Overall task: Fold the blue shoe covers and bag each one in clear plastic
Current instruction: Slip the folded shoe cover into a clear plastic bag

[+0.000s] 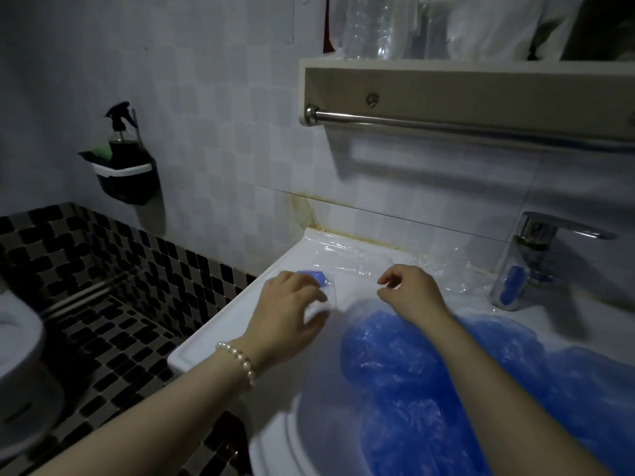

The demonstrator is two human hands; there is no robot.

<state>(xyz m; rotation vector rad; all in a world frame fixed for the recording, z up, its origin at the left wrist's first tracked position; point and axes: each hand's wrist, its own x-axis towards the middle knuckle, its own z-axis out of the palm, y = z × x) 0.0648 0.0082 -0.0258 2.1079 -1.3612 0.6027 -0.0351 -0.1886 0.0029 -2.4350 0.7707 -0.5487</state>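
Just beyond the fingertips of the left hand (288, 310), a small folded blue shoe cover (314, 277) lies on the flat rim of the white sink (220, 324), partly hidden by the knuckles. That hand's fingers are loosely curled, resting on a clear plastic bag (323, 309) lying on the rim; whether they pinch it is too blurred to tell. Across from them, the right hand (410, 292) hovers with thumb and forefinger bent toward each other, a gap between the tips, holding nothing visible. More clear plastic sheets (360, 259) lie past both sets of fingers against the wall. Under the right wrist, a heap of loose blue shoe covers (429, 379) fills the basin. A pearl bracelet (240, 362) circles the left wrist.
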